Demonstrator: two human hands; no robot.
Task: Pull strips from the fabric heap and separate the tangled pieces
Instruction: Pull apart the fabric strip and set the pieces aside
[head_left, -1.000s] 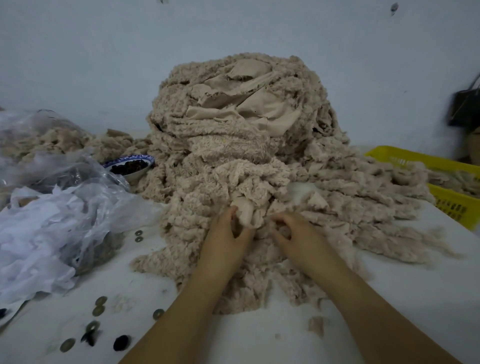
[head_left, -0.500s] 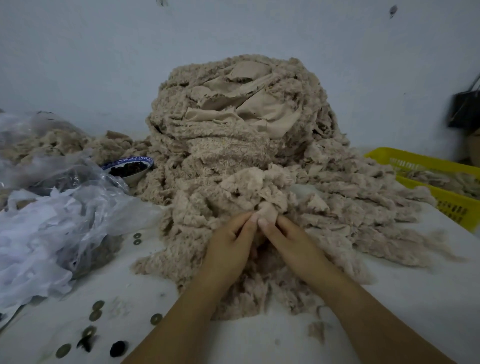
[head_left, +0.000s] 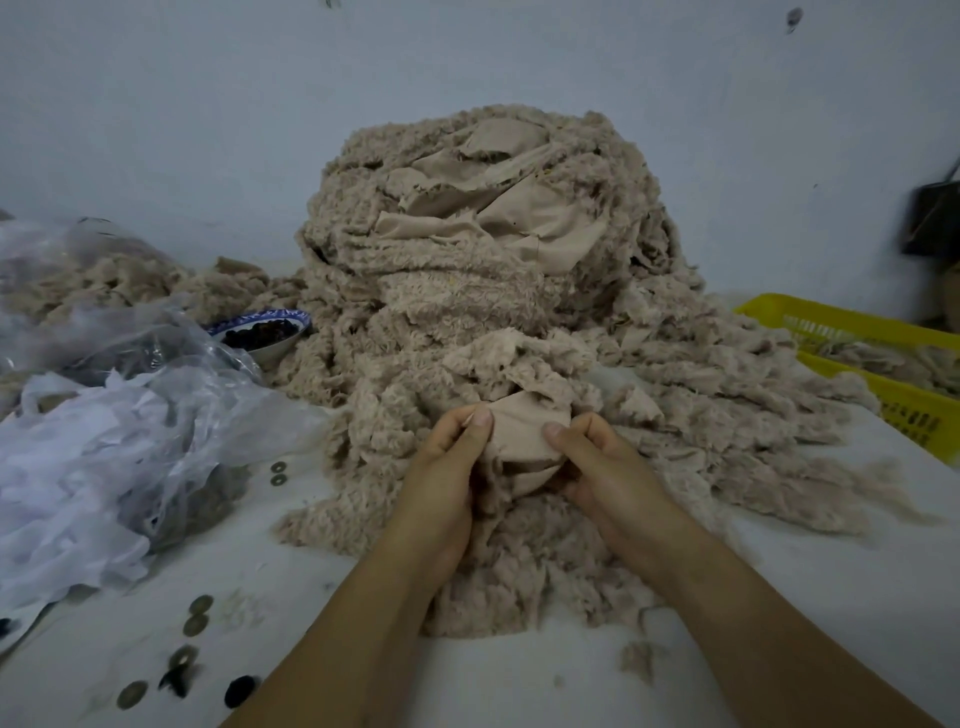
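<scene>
Since 0.5 s ago: the hands have moved apart from fingertip-to-fingertip, and the piece between them is now spread out, smooth side up.

Materials, left to right:
- Clear plastic bags (head_left: 130, 415), thin crinkled film, slumped.
- Small round discs (head_left: 197, 613) scattered on the white table (head_left: 857, 582), metal-looking, two with centre holes. Dark blobs beside them, can't tell what.
- fabric heap (head_left: 467, 291) at centre against the wall: tall mound of beige plush strips, shaggy pile, frayed edges, tangled. Smooth flat backing shows near the top.
- left hand (head_left: 447, 467) and right hand (head_left: 602, 467) are at the heap's near foot. Both grasp one strip (head_left: 519, 434), thumbs on top, fingers curled under. It is smooth, taut and rounded, and its far end still runs into the heap.
- Loose fluffy strips fan out right across the table.

Containers:
- Rear bag holds beige fluffy scraps. The front one holds white crumpled sheets, material unclear.
- Bowl (head_left: 260, 332), blue-patterned rim, touching the heap's left edge, holds dark small pieces.
- Yellow basket (head_left: 904, 415), perforated plastic, far right, holds beige strips.
- Dark object (head_left: 935, 218) on the right wall, blurred.
</scene>
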